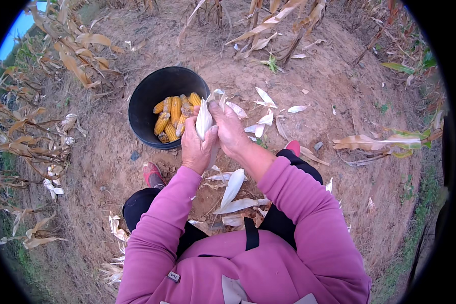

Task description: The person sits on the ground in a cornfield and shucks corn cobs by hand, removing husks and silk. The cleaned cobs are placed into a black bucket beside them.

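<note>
In front of me my left hand (198,146) is wrapped around an ear of corn (203,119) in its pale, dry husk, the pointed tip upward. Against it, my right hand (228,129) pinches strips of husk (221,99) that stand away from the ear. No kernels show on this ear. Both hands are beside the right rim of a black bucket (146,95). Several husked yellow corn cobs (176,110) lie in the bottom of that bucket, some with pale or darkened tips.
Loose husks (265,97) are scattered on the bare soil (349,102) right of the bucket. More husk pieces (233,188) lie between my feet, near a red shoe (152,174). Dry corn stalks (34,129) stand at the left, with others (288,45) at the far side.
</note>
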{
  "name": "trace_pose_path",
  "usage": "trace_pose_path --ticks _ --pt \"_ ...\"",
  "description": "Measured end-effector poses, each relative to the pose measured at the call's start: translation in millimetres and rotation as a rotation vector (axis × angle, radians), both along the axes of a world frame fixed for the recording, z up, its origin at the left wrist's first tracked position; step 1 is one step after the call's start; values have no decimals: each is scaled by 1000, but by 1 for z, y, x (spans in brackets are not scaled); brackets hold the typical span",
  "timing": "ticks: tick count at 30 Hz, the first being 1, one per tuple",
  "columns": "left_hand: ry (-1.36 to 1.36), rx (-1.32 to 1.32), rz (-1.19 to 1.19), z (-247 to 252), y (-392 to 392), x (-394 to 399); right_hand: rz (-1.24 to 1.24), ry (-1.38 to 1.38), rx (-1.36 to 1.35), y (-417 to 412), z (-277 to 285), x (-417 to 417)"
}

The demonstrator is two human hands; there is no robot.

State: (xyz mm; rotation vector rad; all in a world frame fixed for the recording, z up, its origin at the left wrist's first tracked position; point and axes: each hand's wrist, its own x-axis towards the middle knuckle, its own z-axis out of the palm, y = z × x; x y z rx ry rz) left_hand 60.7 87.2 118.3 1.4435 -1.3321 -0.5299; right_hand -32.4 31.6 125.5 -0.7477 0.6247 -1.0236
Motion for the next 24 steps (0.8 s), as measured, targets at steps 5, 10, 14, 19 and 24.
trace_pose_path --ticks 5,10,14,19,24 --pt "120 -42 -37 -10 -9 9 -27 -234 78 9 16 -4" --pt "650 4 -82 -9 -18 13 -86 -240 168 -2 17 -18" --pt "886 65 -48 -7 -18 16 -67 -112 109 0 17 -21" --pt "716 17 175 -1 -29 47 286 74 -71 15 21 -22" --pt "794 -168 393 7 -42 169 1012 528 -371 74 2 -37"
